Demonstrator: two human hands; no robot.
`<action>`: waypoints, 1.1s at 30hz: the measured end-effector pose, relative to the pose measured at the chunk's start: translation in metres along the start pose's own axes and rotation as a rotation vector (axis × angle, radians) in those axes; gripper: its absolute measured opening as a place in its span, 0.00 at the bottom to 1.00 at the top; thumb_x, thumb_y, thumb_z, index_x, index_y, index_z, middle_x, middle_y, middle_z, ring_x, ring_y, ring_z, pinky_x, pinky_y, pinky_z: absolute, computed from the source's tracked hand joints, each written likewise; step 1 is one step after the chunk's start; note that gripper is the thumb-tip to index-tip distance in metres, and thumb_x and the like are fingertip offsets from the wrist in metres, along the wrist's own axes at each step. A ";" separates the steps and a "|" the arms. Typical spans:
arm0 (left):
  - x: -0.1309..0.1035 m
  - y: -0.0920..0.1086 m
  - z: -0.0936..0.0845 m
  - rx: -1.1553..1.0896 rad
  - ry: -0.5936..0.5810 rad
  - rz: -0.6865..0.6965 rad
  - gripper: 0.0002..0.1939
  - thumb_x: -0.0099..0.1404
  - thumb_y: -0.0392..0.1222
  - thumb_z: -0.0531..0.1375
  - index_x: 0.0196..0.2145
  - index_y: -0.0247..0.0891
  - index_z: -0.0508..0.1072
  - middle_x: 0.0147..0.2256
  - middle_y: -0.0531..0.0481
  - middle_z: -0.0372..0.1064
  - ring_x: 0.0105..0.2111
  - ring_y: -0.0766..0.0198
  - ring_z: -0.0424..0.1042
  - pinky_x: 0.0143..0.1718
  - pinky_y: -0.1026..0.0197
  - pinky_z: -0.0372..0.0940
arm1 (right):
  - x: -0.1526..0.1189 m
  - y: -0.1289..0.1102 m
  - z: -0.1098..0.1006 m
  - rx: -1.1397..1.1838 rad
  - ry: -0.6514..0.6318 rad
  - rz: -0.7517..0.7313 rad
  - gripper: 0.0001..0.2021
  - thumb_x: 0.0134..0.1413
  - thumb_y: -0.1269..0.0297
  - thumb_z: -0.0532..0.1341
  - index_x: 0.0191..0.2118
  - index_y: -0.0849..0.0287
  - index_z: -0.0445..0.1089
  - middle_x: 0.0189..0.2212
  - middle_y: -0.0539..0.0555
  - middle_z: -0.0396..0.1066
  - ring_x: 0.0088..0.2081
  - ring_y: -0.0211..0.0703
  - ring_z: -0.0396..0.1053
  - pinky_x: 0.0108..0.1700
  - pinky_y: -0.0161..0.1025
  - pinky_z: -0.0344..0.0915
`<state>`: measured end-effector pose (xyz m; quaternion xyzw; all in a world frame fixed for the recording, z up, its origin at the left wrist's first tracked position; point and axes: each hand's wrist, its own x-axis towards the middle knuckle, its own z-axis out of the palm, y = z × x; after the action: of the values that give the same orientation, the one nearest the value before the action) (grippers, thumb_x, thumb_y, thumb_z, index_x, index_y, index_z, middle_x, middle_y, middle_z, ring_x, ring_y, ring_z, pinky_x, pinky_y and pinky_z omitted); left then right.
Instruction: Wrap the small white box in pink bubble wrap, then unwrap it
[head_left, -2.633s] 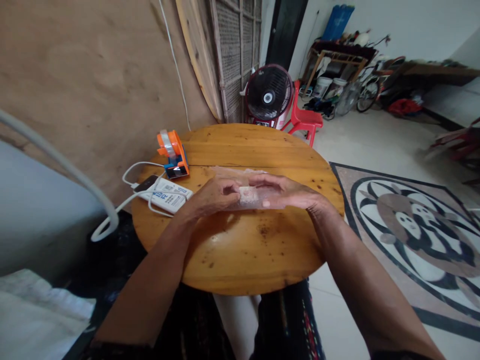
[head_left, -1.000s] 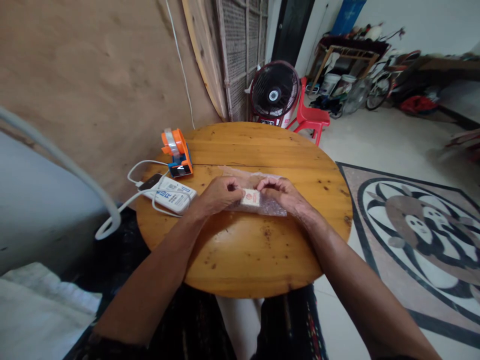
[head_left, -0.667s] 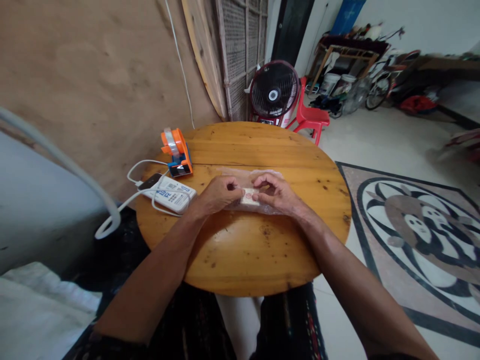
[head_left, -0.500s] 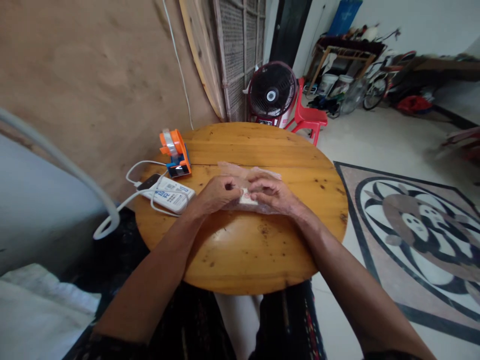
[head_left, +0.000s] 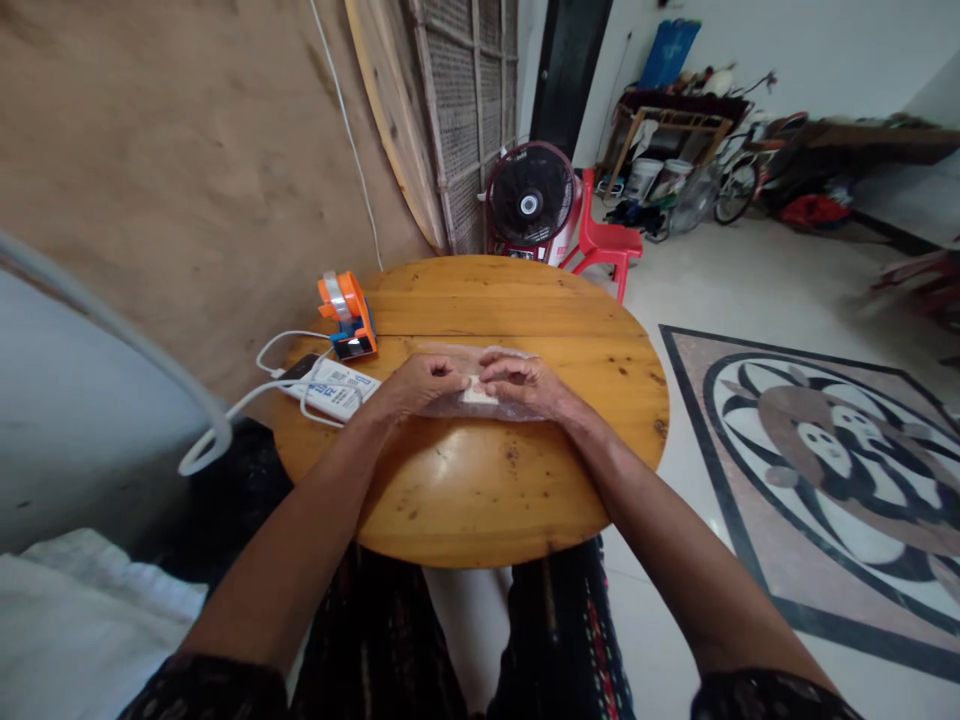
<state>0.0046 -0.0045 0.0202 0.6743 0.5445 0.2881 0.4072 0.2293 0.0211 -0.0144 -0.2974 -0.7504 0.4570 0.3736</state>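
Block (head_left: 480,395) lying on clear wrap (head_left: 517,411), mid-table (head_left: 480,500). Left hand (head_left: 420,388) pinching the block's left edge, presumably steadying it against sliding. Right hand (head_left: 534,388) curling at its right, thumb touching the top; whether it is gripping, cannot tell. Wrap is spreading beneath and to both sides of the block, probably cushioning it. Tape dispenser (head_left: 362,335) standing beyond it, leftward, apparently leaving the hands working room.
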 end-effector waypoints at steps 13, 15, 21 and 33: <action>-0.035 0.007 -0.009 0.245 0.116 -0.016 0.20 0.56 0.57 0.56 0.21 0.37 0.64 0.21 0.55 0.53 0.23 0.68 0.53 0.23 0.64 0.46 | 0.000 -0.006 0.000 0.017 -0.020 0.049 0.16 0.47 0.52 0.68 0.37 0.58 0.76 0.54 0.57 0.68 0.53 0.49 0.68 0.50 0.42 0.66; -0.036 0.006 -0.008 0.233 0.124 -0.033 0.19 0.56 0.57 0.55 0.21 0.37 0.64 0.20 0.56 0.52 0.22 0.68 0.53 0.24 0.64 0.46 | 0.000 -0.006 0.000 0.005 -0.029 0.041 0.16 0.47 0.51 0.68 0.37 0.58 0.76 0.55 0.58 0.67 0.57 0.50 0.66 0.56 0.45 0.62; -0.030 0.004 -0.011 0.247 0.136 -0.138 0.18 0.51 0.55 0.60 0.18 0.38 0.64 0.17 0.56 0.54 0.19 0.68 0.54 0.21 0.65 0.45 | 0.000 -0.009 -0.003 -0.071 -0.021 -0.041 0.14 0.50 0.51 0.67 0.37 0.56 0.76 0.64 0.58 0.58 0.68 0.50 0.51 0.67 0.50 0.45; -0.019 0.009 -0.012 0.069 0.050 -0.346 0.16 0.47 0.50 0.66 0.20 0.38 0.65 0.15 0.56 0.60 0.14 0.71 0.57 0.14 0.68 0.53 | -0.001 -0.005 -0.004 -0.117 -0.032 -0.070 0.14 0.51 0.51 0.65 0.38 0.55 0.75 0.64 0.57 0.58 0.68 0.52 0.50 0.67 0.52 0.46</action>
<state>-0.0060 -0.0208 0.0352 0.5766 0.6719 0.2117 0.4138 0.2324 0.0203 -0.0087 -0.2850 -0.7915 0.4039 0.3594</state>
